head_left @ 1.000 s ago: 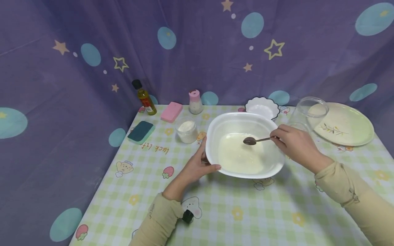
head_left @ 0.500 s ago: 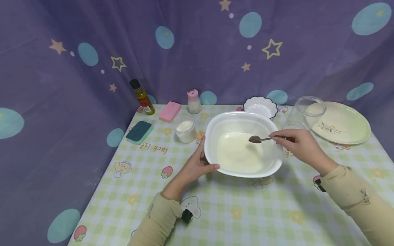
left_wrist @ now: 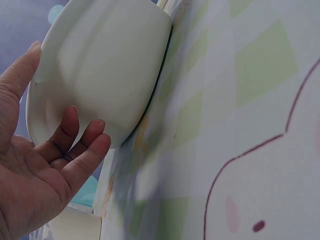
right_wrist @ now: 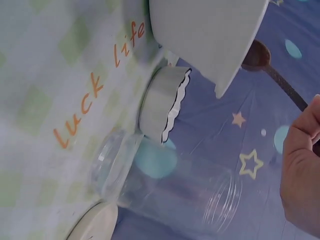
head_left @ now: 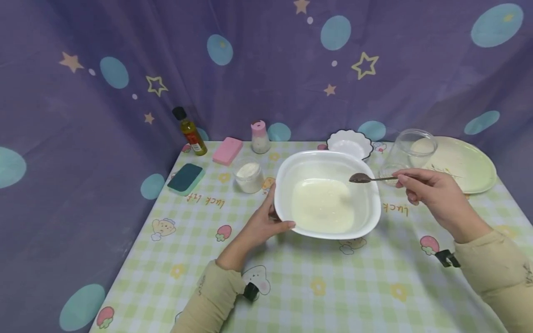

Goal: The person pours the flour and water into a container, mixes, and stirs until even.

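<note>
In the head view a white basin (head_left: 366, 222) stands mid-table with pale, milky liquid (head_left: 322, 206) in it. My left hand (head_left: 264, 224) holds the basin at its left side, thumb on the front rim and fingers along the outer wall. In the left wrist view the fingertips (left_wrist: 72, 112) show against that wall. Between thumb and fingers, my right hand (head_left: 437, 194) pinches the handle of a brown spoon (head_left: 360, 178). The spoon's bowl is above the basin's right rim, clear of the liquid. The right wrist view shows the spoon bowl (right_wrist: 257, 55) beyond the rim.
A jar of white powder (head_left: 248, 178), a sponge (head_left: 186, 179), a pink block (head_left: 227, 151), a pink-topped shaker (head_left: 260, 138) and an oil bottle (head_left: 193, 136) stand left. Behind and right are a scalloped dish (head_left: 350, 142), a clear jar (head_left: 410, 150) and a plate (head_left: 479, 169).
My right hand has moved right with the spoon, carrying its bowl from over the liquid to above the right rim. The left hand keeps its hold on the basin.
</note>
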Tool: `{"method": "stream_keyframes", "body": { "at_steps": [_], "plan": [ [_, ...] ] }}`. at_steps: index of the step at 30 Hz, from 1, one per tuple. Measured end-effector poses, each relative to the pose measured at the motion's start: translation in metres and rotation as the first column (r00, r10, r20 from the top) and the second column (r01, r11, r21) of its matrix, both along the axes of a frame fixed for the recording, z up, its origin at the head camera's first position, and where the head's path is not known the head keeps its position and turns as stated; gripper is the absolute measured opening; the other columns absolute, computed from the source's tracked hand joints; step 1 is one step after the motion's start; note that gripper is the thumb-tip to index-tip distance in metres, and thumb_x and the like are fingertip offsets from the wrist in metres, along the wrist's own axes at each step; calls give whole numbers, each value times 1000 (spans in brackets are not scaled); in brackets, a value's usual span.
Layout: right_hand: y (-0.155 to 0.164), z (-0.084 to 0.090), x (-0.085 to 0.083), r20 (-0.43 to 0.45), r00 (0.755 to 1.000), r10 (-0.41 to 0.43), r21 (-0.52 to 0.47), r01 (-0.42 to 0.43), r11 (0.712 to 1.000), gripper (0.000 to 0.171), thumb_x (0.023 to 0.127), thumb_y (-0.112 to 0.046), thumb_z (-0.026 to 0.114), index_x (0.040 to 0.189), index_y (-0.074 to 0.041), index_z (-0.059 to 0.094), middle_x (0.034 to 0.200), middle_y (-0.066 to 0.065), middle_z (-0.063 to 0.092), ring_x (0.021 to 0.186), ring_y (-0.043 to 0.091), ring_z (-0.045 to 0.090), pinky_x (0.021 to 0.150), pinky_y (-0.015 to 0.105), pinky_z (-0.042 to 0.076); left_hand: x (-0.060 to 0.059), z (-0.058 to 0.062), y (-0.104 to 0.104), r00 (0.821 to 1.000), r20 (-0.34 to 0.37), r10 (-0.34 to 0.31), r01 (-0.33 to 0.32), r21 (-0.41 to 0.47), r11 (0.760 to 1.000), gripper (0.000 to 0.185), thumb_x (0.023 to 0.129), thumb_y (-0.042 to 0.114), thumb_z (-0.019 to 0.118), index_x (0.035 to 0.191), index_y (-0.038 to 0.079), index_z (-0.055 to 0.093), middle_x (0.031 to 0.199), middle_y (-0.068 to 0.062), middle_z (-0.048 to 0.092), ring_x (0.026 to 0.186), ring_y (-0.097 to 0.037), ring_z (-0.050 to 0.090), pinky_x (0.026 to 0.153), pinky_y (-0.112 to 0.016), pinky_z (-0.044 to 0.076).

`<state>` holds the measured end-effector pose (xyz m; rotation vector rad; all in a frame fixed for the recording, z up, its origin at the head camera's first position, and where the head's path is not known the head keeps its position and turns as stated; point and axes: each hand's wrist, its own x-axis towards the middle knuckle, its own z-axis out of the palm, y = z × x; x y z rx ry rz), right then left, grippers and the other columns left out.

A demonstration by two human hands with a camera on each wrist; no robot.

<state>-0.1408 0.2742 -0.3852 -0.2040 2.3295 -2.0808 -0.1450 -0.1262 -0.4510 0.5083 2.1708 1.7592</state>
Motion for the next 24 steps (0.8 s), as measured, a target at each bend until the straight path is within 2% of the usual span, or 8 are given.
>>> {"method": "stream_keyframes", "body": {
  "at_steps": [2,5,8,10,14,18,22,24],
  "plan": [
    [5,-1,4,-12,1000,0,-139,-2,990,21,97,-7,59,111,6,68,86,3,66,60,16,46,51,28,38,1,0,0,1000,-2,3,-3,4,1000,113,84,11,78,155,39,-4,117,-23,65,92,-22,66,80,-34,53],
    [13,-2,9,-35,999,15,-303,-25,953,20,99,-2,54,108,7,69,87,5,68,60,15,47,51,30,34,1,1,0,1000,-13,2,-2,10,1000,112,84,13,79,157,35,-4,116,-24,65,92,-23,67,79,-33,54],
    [21,-3,16,-38,999,13,-348,-25,937,23,101,-3,51,108,9,69,87,7,69,61,15,48,53,34,29,1,1,0,1000,-19,1,-1,14,1000,112,84,11,78,157,32,-4,117,-26,64,91,-24,66,78,-32,53],
    [27,-4,21,-22,1000,-8,-335,0,942,24,101,-6,51,107,9,69,88,7,69,61,16,48,53,34,29,1,1,0,1000,-15,3,-3,7,1000,113,84,8,78,157,33,-4,118,-25,64,91,-23,66,77,-31,53],
    [38,-11,31,18,999,-48,-278,51,959,23,99,-6,54,111,7,69,91,6,71,60,16,49,52,29,38,0,1,1,1000,-6,1,-1,6,1000,113,84,5,77,156,33,-6,120,-26,62,92,-23,65,77,-29,53],
    [49,-23,37,76,996,-42,-207,57,977,22,98,-4,56,113,1,71,93,3,72,60,16,49,51,29,38,-1,1,0,1000,-1,1,-1,-2,1000,113,84,5,76,157,26,-8,120,-29,61,92,-23,65,77,-29,53],
    [61,-35,40,176,984,-31,-31,37,999,20,100,-11,56,110,-13,74,94,-3,73,61,14,49,52,29,39,-1,1,0,1000,1,0,0,-3,1000,112,85,6,76,157,26,-7,120,-30,61,92,-21,66,78,-29,53],
    [66,-41,42,219,975,-33,61,20,998,20,100,-14,56,107,-20,74,94,-6,73,63,14,50,53,29,42,-1,1,0,1000,1,-2,2,5,1000,112,84,6,77,157,29,-6,120,-29,61,92,-21,66,78,-30,54]
  ]
}}
